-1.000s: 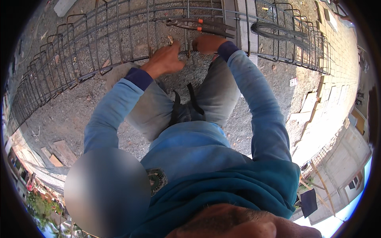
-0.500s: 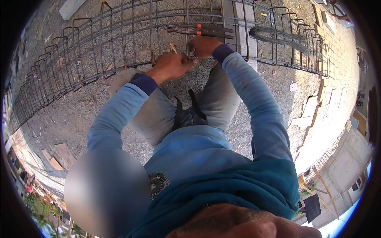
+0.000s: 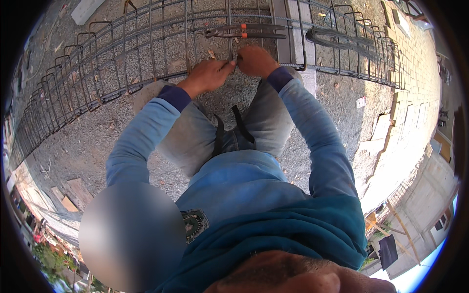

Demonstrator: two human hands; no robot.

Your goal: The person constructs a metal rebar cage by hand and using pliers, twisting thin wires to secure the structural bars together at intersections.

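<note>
Both my hands meet at the near bar of a rebar cage (image 3: pixel 186 39) that lies across the ground before my knees. My left hand (image 3: pixel 210 74) is closed in a pinch, thumb and fingertips pointing right. Almost touching it, my right hand (image 3: pixel 256 61) is curled with its fingers pressed together. Whatever sits between the fingertips is too small to make out. Just beyond the hands, a pair of nippers (image 3: pixel 266 35) with dark handles and orange bands rests across the bars, jaws to the left, held by neither hand.
A coil of thin dark tie wire (image 3: pixel 342 43) lies on the cage at the right. Under the bars runs a pale plank (image 3: pixel 309 83) beside my right knee. Gravel covers the ground, and stacked blocks (image 3: pixel 415 63) line the right side.
My right hand has come slightly nearer, its wrist lower. My left hand has shifted a little, and the fingertips are now closer together. The nippers appear slightly farther away.
</note>
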